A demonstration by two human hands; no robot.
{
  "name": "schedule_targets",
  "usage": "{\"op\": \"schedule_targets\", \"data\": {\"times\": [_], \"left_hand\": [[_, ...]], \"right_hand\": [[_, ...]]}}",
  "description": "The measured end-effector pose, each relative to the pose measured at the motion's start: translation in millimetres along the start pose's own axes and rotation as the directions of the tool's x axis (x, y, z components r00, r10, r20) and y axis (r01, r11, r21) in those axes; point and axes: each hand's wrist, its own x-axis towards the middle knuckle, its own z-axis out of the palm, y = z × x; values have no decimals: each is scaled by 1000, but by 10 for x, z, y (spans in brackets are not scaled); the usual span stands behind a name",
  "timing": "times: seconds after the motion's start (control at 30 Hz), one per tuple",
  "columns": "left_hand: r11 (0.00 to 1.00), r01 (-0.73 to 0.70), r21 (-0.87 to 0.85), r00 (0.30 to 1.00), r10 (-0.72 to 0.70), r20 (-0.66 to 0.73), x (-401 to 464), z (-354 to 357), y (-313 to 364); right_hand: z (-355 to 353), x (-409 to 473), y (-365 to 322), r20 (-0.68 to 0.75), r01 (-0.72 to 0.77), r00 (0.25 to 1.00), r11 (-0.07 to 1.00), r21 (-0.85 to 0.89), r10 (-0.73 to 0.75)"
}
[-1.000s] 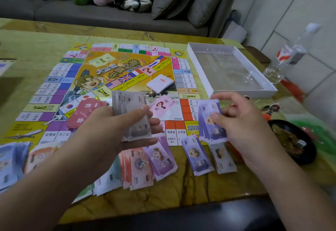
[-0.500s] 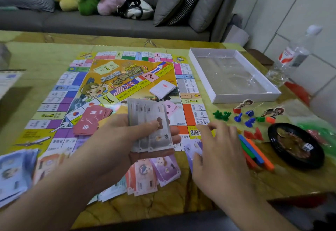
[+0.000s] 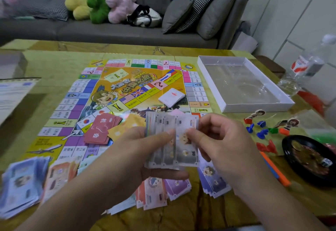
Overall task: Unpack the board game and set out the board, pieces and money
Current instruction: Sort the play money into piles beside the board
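Both hands now on grey notes [image 3: 172,143], left hand [image 3: 145,150] gripping, right hand [image 3: 220,139] seemingly pinching; previously apart

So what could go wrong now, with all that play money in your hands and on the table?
The fanned grey notes sit loosely in the left hand while the right hand pinches one; pulling it could drag others out. If they drop, they may mix into the sorted money piles right below. Those piles lie near the table edge, so a forearm might brush some off.
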Motion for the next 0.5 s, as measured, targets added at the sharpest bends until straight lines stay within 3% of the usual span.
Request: {"op": "schedule_targets", "data": {"times": [0.27, 0.4, 0.5], "left_hand": [[988, -80, 135, 996, 84, -20, 9, -65, -20], [998, -52, -20, 998, 51, -42, -1, -34, 28], [994, -94, 61, 995, 95, -6, -7, -32, 19]], "right_hand": [[109, -20, -22, 130, -97, 988, 990, 99, 84], [92, 0, -12, 60, -89, 995, 991, 98, 84], [97, -15, -18, 121, -106, 989, 980, 168, 87]]}}
